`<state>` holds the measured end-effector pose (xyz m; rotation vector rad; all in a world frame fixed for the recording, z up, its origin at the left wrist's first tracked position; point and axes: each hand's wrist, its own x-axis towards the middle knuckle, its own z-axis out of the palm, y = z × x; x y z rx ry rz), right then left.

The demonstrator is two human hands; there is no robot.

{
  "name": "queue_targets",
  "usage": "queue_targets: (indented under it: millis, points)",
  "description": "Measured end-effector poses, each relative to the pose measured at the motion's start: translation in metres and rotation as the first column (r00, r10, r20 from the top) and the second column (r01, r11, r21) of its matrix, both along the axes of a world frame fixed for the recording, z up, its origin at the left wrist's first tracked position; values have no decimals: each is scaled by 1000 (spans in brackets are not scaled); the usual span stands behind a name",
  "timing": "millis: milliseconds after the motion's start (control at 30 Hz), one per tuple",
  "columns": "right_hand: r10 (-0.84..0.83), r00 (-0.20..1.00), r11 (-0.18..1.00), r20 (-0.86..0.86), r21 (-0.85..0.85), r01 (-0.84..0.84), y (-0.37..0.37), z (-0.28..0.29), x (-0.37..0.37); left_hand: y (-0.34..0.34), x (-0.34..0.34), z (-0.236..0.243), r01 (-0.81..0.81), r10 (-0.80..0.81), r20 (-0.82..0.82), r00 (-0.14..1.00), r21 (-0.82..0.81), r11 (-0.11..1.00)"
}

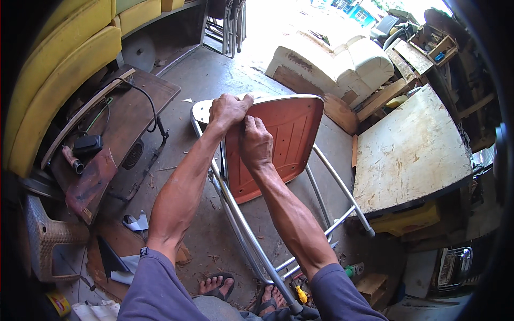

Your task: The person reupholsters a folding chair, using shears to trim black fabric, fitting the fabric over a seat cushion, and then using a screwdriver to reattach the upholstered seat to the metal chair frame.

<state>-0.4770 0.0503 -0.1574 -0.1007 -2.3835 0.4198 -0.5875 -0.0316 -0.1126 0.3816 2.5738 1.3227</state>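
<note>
On the left, a brown tabletop (142, 96) carries a black case (88, 144). At centre, the left hand (229, 111) curls over the upper edge of the metal-framed chair (292, 131) in front of the person; just beside it, the right hand (256, 142) is clenched, whether around anything hidden. Farther right, a wooden box (372, 286) has unclear contents; an open wooden crate (448, 47) holds something blue (440, 55).

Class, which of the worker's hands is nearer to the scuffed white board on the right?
Right. The right hand is at the reddish-brown chair panel, left of the scuffed white board; the left hand is at the panel's pale upper edge, farther left.
</note>
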Motion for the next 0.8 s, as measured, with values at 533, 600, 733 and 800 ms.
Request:
queue_targets:
  millis: [533,600,733,800]
  points:
    - [-21,999,999,43,40,19,-5,5,-2,-2,-2,-1,-20,19,-29,999,-25,999]
    - [-32,997,999,64,22,31,-6,7,-3,-1,-2,-3,-15,13,-36,999,-31,999]
    - [-84,984,996,156,9,84,-4,11,-6,0,-1,-1,-17,16,-38,999,-36,999]
    - [-111,971,993,210,-13,116,-9,14,-8,-3,-2,-1,-3,3,-2,1000,-29,1000]
